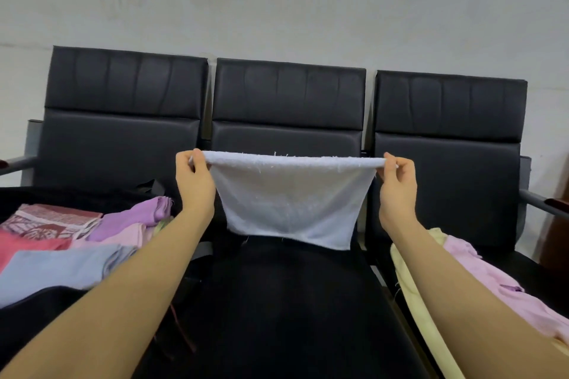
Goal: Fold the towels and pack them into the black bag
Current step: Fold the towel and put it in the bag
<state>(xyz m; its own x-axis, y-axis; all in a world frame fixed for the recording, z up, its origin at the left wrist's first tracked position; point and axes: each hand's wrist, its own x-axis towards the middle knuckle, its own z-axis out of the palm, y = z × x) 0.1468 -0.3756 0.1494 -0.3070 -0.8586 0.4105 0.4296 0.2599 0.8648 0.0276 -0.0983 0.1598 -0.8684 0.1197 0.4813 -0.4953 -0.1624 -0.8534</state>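
Note:
A white towel (289, 200) hangs stretched in the air above the middle seat. My left hand (194, 181) pinches its top left corner and my right hand (397, 184) pinches its top right corner. The towel's lower edge droops just above the seat. At the left, the open black bag (61, 197) lies on the left seat and holds folded towels: a red patterned one (52, 220), a purple one (138, 212), a pink one (129, 234), a coral one (24, 248) and a light blue one (61, 268).
A row of three black padded chairs (289, 92) stands against a pale wall. On the right seat lie an unfolded pink towel (498, 283) and a pale yellow towel (418, 301). Metal armrests (535, 198) stick out at both ends of the row.

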